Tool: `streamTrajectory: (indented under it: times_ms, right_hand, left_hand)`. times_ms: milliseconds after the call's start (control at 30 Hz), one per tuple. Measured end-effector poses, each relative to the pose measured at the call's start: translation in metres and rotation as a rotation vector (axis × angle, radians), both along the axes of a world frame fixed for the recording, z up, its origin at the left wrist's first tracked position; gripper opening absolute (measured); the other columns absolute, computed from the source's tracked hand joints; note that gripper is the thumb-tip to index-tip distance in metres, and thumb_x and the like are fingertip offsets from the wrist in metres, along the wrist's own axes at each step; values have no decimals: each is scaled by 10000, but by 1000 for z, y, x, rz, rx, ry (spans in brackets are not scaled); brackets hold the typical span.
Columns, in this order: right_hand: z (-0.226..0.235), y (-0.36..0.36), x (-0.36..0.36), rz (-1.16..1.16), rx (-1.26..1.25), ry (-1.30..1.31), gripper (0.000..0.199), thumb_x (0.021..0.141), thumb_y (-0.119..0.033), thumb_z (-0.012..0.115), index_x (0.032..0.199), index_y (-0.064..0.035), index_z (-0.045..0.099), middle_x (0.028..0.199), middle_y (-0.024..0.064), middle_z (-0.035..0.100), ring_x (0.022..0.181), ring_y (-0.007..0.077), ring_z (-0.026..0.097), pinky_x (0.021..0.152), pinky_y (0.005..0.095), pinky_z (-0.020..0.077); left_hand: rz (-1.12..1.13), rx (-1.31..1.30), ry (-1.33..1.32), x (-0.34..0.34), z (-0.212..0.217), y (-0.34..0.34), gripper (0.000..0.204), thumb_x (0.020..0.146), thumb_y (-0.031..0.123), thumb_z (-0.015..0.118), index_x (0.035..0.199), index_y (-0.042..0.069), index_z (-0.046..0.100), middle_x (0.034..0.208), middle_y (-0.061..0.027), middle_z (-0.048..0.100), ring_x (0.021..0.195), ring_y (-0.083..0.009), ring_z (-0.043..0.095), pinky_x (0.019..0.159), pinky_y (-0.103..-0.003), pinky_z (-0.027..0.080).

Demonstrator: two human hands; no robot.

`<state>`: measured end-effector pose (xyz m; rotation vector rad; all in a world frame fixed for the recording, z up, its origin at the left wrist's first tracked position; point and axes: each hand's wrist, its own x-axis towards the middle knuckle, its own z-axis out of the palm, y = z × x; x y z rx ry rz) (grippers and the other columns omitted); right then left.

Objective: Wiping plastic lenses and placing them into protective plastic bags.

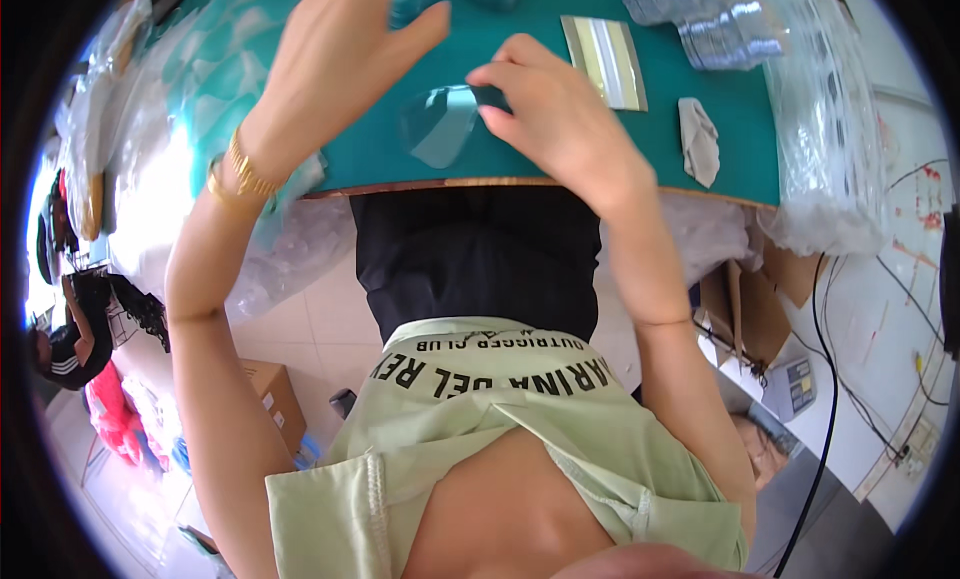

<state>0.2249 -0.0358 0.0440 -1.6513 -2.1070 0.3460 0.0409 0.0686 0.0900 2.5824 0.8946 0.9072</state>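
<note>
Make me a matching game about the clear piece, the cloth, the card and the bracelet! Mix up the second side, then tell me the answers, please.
Things:
1. Clear piece
2. Cloth
3. Card
4. Bracelet

Place, colour or state:
A. Yellowish with pale stripes
B. Gold
C. Pinched by the right hand
D. Whitish and crumpled

Right pairs: 1-C, 2-D, 3-A, 4-B
</note>
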Motion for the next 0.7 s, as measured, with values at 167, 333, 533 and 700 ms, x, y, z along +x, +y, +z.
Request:
streamTrajectory:
  times_ms: [167, 333, 533, 700]
  right_hand:
    - [-12, -32, 50, -515, 313, 110, 236, 893, -180, 736, 1118, -111, 737, 1061, 59, 686, 908, 187, 658, 773, 288, 507]
    - [-33, -78, 119, -738, 78, -128, 301, 964, -181, 664, 1263, -178, 699, 1144, 105, 642, 1001, 197, 636, 833, 303, 504]
    - [-19, -51, 45, -692, 150, 509, 210, 885, 7, 743, 1040, 13, 602, 1036, 71, 659, 897, 129, 631, 817, 256, 522]
    - [-15, -15, -33, -238, 157, 428, 229, 797, 8, 817, 932, -12, 633, 981, 39, 690, 737, 83, 559, 676, 216, 488]
  left_hand:
    - [82, -322, -32, -63, -41, -30, 457, 815, 165, 773, 1243, 57, 656, 1102, -95, 678, 974, -207, 629, 853, -318, 511]
    - [46, -214, 84, -61, -69, -58, 675, 722, 315, 840, 1300, 55, 607, 1229, -134, 553, 1101, -345, 509, 989, -430, 415]
    - [48, -192, 146, -68, -78, -57, 672, 702, 327, 852, 1271, 58, 617, 1203, -116, 533, 1083, -327, 507, 971, -417, 422]
    - [169, -194, 92, -60, -73, -65, 675, 681, 310, 869, 1268, 87, 623, 1211, -102, 539, 1146, -325, 491, 1015, -412, 416]
